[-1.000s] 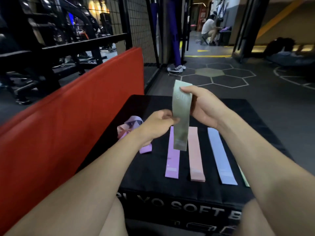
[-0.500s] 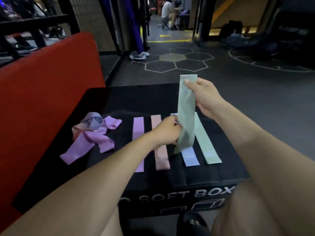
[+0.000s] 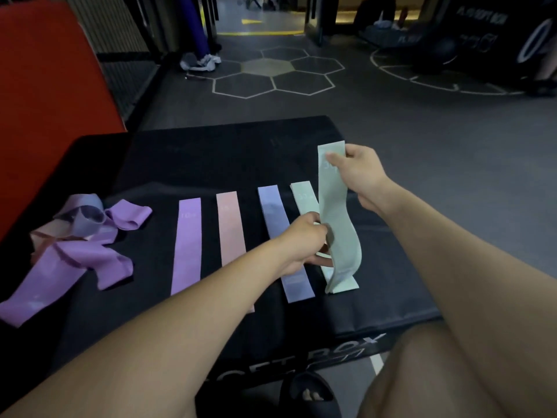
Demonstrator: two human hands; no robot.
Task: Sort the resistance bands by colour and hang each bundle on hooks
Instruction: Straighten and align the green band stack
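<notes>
- Black soft box [image 3: 211, 152] is sitting in the foreground, white lettering on its near face.
- Red pad [image 3: 45, 86] is standing just left of the box.
- Hexagon floor markings [image 3: 271, 70] are lying beyond the box.
- White sneakers [image 3: 200, 61] are resting beyond the box, left of the hexagons.
- Black sandal [image 3: 310, 393] is showing below the box's near edge.
</notes>
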